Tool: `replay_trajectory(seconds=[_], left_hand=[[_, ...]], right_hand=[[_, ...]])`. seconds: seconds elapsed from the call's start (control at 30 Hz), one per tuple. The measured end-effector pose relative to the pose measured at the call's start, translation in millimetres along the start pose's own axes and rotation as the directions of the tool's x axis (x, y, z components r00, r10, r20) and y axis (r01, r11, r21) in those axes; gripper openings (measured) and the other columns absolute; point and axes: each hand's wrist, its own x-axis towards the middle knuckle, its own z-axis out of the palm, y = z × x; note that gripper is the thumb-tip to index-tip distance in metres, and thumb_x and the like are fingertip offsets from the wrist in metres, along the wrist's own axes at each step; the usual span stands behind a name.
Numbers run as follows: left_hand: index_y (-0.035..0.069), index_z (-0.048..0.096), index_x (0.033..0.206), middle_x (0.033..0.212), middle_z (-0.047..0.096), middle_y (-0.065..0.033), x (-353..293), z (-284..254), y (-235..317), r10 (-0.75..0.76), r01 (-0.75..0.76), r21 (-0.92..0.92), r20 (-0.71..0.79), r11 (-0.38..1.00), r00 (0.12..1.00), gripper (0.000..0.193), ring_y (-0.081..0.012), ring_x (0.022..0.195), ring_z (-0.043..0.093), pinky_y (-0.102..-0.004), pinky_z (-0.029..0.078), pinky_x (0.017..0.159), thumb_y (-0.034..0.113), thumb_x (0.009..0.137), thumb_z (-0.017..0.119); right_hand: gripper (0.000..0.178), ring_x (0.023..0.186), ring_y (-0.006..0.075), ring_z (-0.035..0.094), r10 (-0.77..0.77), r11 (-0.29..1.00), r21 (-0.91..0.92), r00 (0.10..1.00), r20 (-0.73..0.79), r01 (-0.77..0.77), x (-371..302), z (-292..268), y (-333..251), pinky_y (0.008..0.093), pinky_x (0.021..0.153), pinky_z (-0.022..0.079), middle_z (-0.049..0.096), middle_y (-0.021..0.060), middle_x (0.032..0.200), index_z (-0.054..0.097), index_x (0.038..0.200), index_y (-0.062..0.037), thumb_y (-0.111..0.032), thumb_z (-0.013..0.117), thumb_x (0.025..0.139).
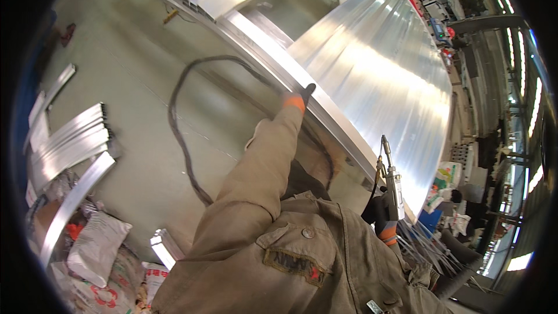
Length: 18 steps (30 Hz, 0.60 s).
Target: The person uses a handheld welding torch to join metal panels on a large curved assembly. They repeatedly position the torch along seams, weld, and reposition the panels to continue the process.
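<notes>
Head view, right hand (pixel 381 212) gripping welding torch (pixel 390 174), left hand (pixel 302 96) on aluminium panel (pixel 378 75)

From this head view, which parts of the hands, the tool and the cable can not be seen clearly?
- Left hand: on the metal sheet's edge; palm side hidden by the glove.
- Right hand: around the welding torch; fingers hidden by the glove's back.
- Torch tip: too small to judge.
- Black cable: its ends vanish behind the sleeve.

Open grey floor (pixel 139 75) left of the aluminium sheet stack (pixel 378 70), black cable (pixel 180 134) looping across it, metal profiles (pixel 70 145) and sacks (pixel 96 247) crowding far left.
</notes>
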Motion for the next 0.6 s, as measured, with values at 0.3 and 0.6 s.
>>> replay_trajectory(seconds=[0.3,0.6], left_hand=[[0.007,0.072,0.133,0.136,0.073,-0.0171,-19,-117,124,0.112,-0.218,0.717,0.194,0.662,0.975,0.082,-0.0403,0.119,0.071,-0.0465,0.054,0.106,0.077,0.089,0.069],[0.003,0.058,0.144,0.142,0.060,-0.0160,48,-209,304,0.777,-0.150,0.989,0.099,-0.006,0.622,0.072,-0.0363,0.135,0.056,-0.0487,0.047,0.110,0.042,0.088,0.082]], right_hand=[[0.021,0.075,0.0109,0.062,0.090,0.991,0.084,0.990,0.112,-0.099,145,78,0,0.0314,0.062,0.050,0.063,0.0001,0.083,0.069,0.119,-0.0043,-0.023,0.069,0.108],[0.023,0.086,0.0194,0.068,-0.044,0.982,0.188,0.984,0.173,0.010,283,108,-89,0.0361,0.074,0.056,0.070,0.0089,0.102,0.069,0.121,-0.0001,-0.012,0.073,0.101]])
